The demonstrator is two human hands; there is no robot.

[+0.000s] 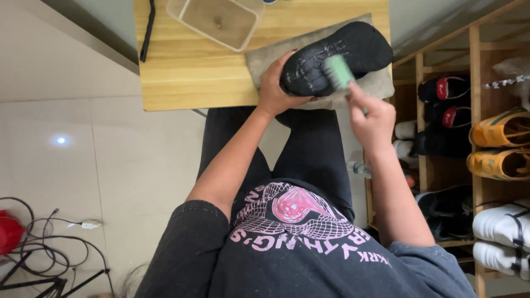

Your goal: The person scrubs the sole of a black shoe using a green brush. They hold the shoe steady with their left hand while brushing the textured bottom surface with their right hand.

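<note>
**Two hands on a black shoe, brush on its sole**

Head view: a black shoe (337,55) lies sole-up on a grey cloth (381,84) at the near right edge of a wooden table (193,72). The left hand (276,85) cups the shoe's near end, fingers curled round the edge, wrist bent up from a forearm that slants in from lower left. The right hand (371,117) is closed around the handle of a green brush (338,72), whose head touches the sole; knuckles face the camera, forearm runs up from lower right. The hands are apart, one on each side of the shoe. A clear plastic container (216,21) sits on the table behind. A wooden shoe rack (475,60) with shoes stands to the right. Cables (44,243) lie on the tiled floor, lower left.
</note>
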